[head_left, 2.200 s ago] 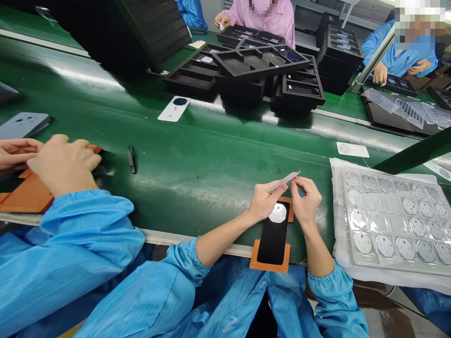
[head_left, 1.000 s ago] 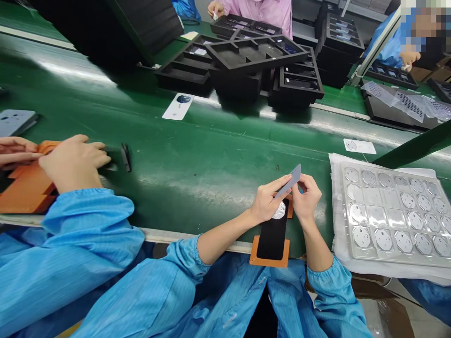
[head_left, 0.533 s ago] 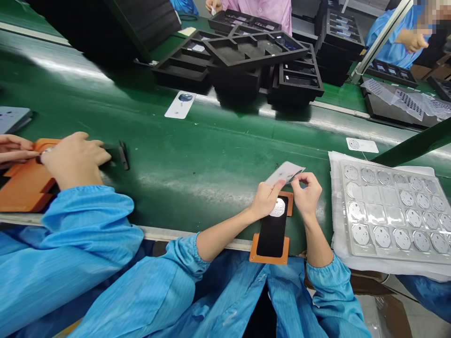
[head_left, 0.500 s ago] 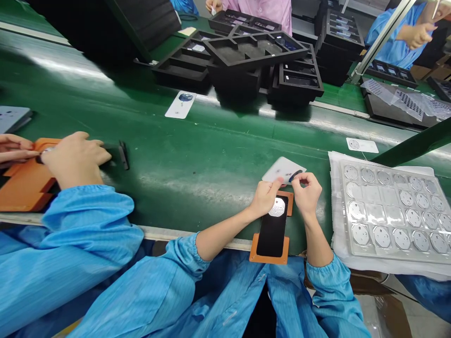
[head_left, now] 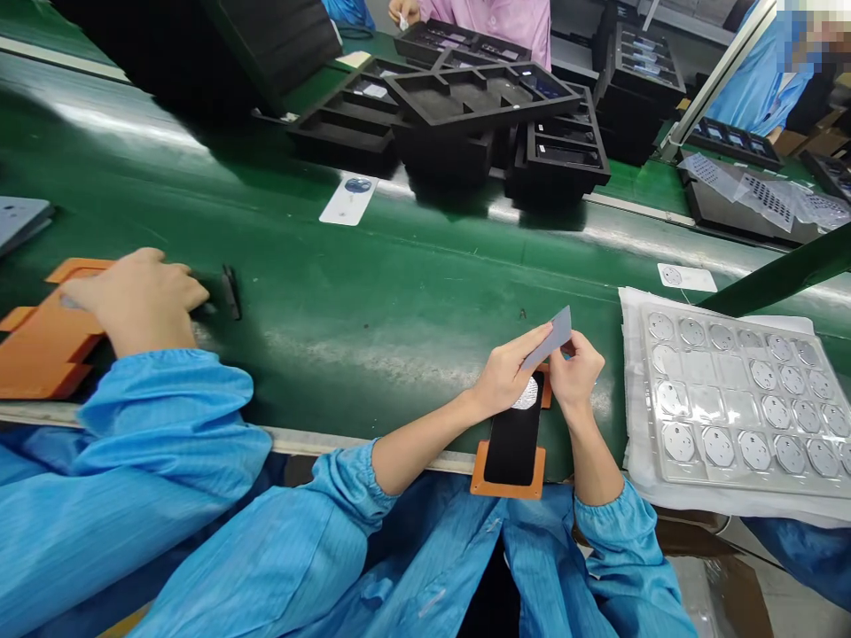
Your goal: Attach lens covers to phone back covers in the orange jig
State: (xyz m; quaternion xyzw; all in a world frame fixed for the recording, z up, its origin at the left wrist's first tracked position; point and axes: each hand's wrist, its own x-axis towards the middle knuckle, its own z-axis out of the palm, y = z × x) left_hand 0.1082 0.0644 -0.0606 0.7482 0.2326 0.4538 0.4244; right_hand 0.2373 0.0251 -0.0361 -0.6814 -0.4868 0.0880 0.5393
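Observation:
My left hand (head_left: 503,377) grips a thin white-grey card (head_left: 551,338) between thumb and fingers, tilted up so its grey side shows. At the card's right edge, my right hand (head_left: 577,370) is closed with fingertips pinched together; the card and fingers hide what is in them. Under both hands lies a black phone-shaped plate (head_left: 511,447) with a silver, crinkled round patch (head_left: 527,392) near its top. The plate rests in an orange fixture (head_left: 509,489), whose upper end is partly covered by my hands.
To the right, a clear plastic tray (head_left: 708,405) holds several round silver pieces. White cards (head_left: 346,208) lie further back on the green bench (head_left: 279,257). Black trays (head_left: 458,102) are stacked behind. At left a co-worker's hand (head_left: 146,297) rests over another orange fixture (head_left: 46,354), beside a small black tool (head_left: 231,292).
The card has turned from nearly flat to steeply tilted, its grey side now showing. The dark round piece at my right fingertips is no longer visible. One co-worker's hand at far left has left the view.

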